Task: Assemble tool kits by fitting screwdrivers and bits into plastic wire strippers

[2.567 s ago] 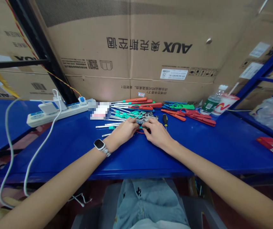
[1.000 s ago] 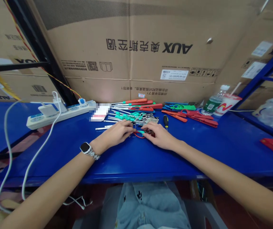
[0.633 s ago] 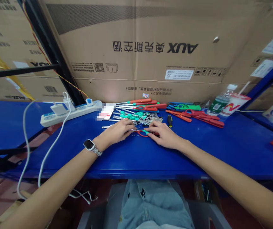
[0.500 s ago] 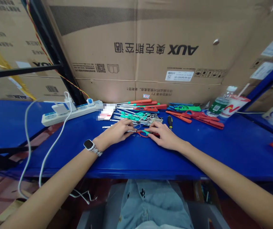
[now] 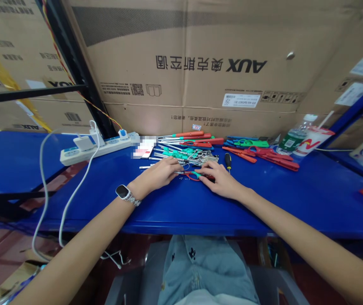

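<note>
left hand [image 5: 162,173]: pinching the red-and-green tool [image 5: 196,174]
right hand [image 5: 220,180]: closed on its other end
red-and-green tool: seemingly midway
green tools [image 5: 188,152]: beyond; done or waiting, unclear

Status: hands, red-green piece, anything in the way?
Left hand, right hand both pinching. Red-green piece between them. Tool pile close beyond; screwdriver just past right hand.
</note>
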Tool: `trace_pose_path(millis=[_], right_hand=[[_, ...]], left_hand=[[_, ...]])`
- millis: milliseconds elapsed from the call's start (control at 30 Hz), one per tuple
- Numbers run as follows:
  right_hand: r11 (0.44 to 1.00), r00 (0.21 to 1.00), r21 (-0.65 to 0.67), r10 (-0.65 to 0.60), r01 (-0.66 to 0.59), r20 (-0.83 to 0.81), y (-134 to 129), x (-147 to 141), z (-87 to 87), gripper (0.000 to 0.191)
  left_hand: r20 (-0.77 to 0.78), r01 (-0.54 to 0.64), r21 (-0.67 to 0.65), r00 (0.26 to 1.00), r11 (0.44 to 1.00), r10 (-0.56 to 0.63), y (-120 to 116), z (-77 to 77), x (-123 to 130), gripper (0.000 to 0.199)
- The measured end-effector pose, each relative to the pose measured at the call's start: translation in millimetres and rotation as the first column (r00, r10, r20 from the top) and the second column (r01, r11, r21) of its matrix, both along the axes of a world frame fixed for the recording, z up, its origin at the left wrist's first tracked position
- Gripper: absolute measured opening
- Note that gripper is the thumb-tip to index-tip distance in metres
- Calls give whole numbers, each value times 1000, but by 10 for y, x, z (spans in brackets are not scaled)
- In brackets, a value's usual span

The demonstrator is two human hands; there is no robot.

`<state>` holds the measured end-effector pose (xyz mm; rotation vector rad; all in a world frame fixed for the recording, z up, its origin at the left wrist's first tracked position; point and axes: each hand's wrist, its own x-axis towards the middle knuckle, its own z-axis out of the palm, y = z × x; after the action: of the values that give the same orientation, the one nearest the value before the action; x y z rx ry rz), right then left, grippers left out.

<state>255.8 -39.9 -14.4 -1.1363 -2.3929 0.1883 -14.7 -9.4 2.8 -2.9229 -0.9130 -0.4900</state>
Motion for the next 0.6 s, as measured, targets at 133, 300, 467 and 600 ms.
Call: trace_pose_path(millis=[133, 300, 467, 600], right_hand=[[1000, 999, -10, -16, 15, -38, -5, -9, -20, 29], [999, 985, 27, -36, 41, -170, -4, 16, 43, 28], [993, 969, 29, -102, 112, -223, 120, 155, 109, 21], [993, 972, -5, -118, 119, -204, 277, 216, 121, 17]], left_hand=[[30, -3, 12, 1000, 1000, 3, -18, 42, -5, 25], [122, -3, 30, 992, 1000, -1, -79, 113, 8, 31], [179, -20, 32, 984, 999, 14, 20, 217, 71, 24], [123, -68, -17, 990, 998, 69, 275, 303, 173, 21]])
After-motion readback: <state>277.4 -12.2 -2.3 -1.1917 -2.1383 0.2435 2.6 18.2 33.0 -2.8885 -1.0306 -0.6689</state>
